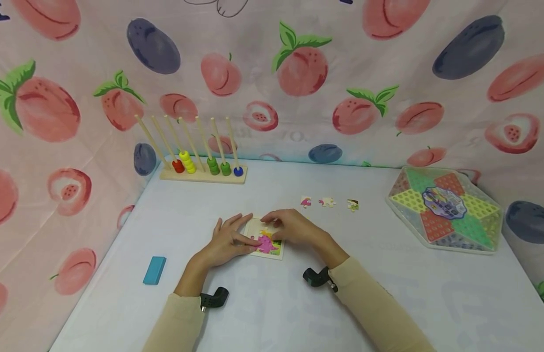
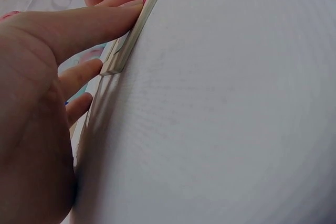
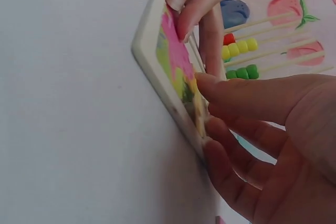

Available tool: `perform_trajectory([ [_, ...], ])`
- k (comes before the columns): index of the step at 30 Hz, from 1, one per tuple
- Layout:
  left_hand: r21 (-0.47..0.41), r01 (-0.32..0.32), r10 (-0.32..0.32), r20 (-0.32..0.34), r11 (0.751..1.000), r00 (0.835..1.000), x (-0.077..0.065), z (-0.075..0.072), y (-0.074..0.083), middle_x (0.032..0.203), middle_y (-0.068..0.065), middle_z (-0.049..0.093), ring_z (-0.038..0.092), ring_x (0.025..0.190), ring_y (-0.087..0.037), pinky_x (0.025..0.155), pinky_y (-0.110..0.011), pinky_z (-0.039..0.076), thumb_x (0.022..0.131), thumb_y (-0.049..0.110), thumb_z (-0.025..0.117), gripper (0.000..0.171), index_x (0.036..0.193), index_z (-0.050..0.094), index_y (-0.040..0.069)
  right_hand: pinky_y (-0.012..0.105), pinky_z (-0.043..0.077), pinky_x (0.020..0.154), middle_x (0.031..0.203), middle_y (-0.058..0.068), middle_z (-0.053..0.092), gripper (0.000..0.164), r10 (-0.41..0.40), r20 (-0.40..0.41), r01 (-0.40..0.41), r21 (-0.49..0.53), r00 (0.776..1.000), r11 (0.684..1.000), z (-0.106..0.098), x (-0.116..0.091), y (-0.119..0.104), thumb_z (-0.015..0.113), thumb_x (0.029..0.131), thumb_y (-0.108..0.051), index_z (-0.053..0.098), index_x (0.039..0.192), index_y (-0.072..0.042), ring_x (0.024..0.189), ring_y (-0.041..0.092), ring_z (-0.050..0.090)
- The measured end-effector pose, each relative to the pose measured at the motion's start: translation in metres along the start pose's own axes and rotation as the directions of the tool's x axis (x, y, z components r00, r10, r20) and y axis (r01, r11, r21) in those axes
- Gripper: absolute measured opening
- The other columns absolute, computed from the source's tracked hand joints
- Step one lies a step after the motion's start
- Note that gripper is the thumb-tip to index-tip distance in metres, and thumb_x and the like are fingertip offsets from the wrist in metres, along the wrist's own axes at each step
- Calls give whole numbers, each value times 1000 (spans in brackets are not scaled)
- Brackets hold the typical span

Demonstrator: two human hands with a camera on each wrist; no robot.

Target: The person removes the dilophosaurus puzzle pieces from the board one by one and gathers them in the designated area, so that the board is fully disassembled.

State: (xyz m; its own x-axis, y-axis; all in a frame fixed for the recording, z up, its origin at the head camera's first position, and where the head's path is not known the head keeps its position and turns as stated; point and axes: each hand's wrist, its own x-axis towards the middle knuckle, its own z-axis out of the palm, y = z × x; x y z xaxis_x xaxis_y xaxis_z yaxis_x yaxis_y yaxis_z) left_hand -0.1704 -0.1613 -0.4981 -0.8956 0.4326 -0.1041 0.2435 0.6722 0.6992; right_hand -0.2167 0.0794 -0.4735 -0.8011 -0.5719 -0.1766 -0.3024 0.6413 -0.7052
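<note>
A small square jigsaw board (image 1: 275, 256) with a pale frame lies on the white table, its picture showing a pink figure (image 1: 267, 243) with yellow and green. My left hand (image 1: 225, 244) is spread at its left side, the thumb resting on the pink part and other fingers along the far left edge. Over the board's right side is my right hand (image 1: 295, 227), fingers bent. Between thumb and fingertips it pinches a puzzle piece (image 3: 199, 115), mostly hidden, at the picture's edge. Three loose pieces lie beyond: a pink one (image 1: 306, 201), a pale one (image 1: 328, 202) and a greenish one (image 1: 353, 205).
A wooden bead rack (image 1: 201, 177) with upright pegs stands at the back left. A blue block (image 1: 155, 270) lies at the left. On the right sits a hexagonal plastic case (image 1: 447, 210) with coloured sections. A fruit-printed curtain (image 1: 298, 107) hangs behind the table.
</note>
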Motion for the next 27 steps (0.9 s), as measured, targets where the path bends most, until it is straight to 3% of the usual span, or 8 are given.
perform_trajectory([
  [12, -10, -15, 15, -4, 1000, 1000, -2, 0, 2, 168, -4, 34, 13, 161, -36, 123, -67, -14, 90, 29, 76, 17, 106, 82, 30, 28, 57, 88, 121, 0, 74, 41, 21, -15, -22, -29, 1000, 999, 7, -2, -2, 76, 91, -9, 70, 130, -17, 96, 12, 62],
  [27, -15, -17, 17, -6, 1000, 1000, -2, 1, 1, 168, -6, 34, 13, 160, -37, 123, -69, -14, 90, 29, 76, 17, 106, 82, 29, 29, 57, 86, 109, 1, 76, 25, 25, -62, -27, -35, 998, 999, 9, -3, -6, 75, 91, -9, 77, 116, -16, 92, 12, 64],
])
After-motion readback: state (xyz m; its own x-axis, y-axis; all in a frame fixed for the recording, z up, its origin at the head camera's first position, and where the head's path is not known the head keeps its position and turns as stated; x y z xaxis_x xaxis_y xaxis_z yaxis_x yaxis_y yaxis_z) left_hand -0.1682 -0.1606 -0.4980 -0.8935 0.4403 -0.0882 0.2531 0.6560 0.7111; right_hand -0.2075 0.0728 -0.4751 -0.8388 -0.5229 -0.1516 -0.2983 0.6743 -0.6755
